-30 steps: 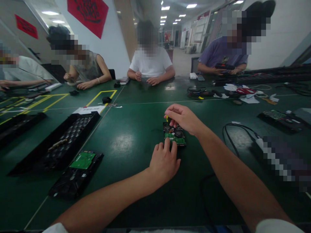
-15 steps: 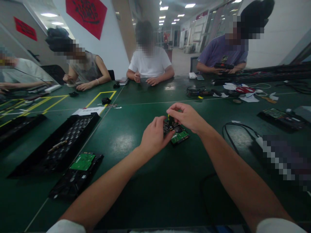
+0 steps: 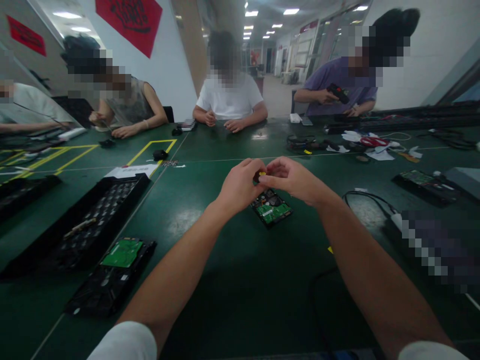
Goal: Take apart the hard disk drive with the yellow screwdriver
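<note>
Over a hard drive (image 3: pixel 275 212) lying with its green circuit board up, my two hands meet fingertip to fingertip. The fingers of my right hand (image 3: pixel 300 181) are pinched on a small yellow-and-black screwdriver (image 3: pixel 262 173); only a bit of its yellow part shows between the hands. My left hand (image 3: pixel 239 186) is curled closed against the same spot, and its fingers hide what they grip. Both hands are raised slightly above the drive, whose far end they partly cover.
On the left lie a black tray (image 3: pixel 45 237) and another hard drive (image 3: pixel 122 254). To the right are a third drive (image 3: pixel 423 182), a black cable (image 3: pixel 363 194) and a pile of papers (image 3: pixel 380 154). Several people sit across the table; one holds a dark handheld device (image 3: pixel 338 93).
My left hand has risen from beside the drive to meet my right hand, uncovering more of the board. The screwdriver has come up off the drive. A person opposite has lifted the handheld device.
</note>
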`<act>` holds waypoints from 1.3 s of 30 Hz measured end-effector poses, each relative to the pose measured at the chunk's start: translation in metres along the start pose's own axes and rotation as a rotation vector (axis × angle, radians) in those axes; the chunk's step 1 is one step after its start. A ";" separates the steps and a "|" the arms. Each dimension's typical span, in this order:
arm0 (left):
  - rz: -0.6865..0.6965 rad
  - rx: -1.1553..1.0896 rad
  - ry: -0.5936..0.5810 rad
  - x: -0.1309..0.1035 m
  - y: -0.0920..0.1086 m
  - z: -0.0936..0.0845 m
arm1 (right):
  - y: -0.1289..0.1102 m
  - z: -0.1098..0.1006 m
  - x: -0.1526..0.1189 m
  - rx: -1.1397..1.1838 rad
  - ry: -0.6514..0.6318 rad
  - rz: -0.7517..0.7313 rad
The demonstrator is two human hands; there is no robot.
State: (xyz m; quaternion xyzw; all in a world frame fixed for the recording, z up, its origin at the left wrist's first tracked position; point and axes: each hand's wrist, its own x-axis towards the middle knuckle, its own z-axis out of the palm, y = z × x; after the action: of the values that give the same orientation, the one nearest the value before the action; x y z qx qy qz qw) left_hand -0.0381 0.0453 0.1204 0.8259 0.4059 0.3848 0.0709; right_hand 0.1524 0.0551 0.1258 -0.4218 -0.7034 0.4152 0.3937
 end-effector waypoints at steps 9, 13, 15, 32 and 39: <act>-0.021 -0.177 -0.018 0.002 -0.007 -0.001 | 0.062 -0.026 -0.041 -0.528 0.013 0.274; -0.094 -0.337 -0.070 0.002 -0.012 0.004 | 0.088 -0.016 -0.058 -0.552 0.080 0.285; -0.167 -0.487 -0.083 0.001 -0.013 0.007 | 0.095 -0.012 -0.062 -0.485 0.079 0.279; -0.354 -0.768 -0.023 -0.002 -0.005 0.016 | 0.110 -0.008 -0.063 -0.358 0.092 0.277; -0.460 -1.062 -0.081 -0.001 -0.006 0.017 | 0.113 -0.010 -0.063 -0.296 0.065 0.313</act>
State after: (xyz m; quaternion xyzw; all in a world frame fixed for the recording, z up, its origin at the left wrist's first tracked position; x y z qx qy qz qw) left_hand -0.0307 0.0518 0.1056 0.5817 0.3233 0.4787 0.5727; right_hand 0.2129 0.0337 0.0132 -0.5923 -0.6695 0.3497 0.2804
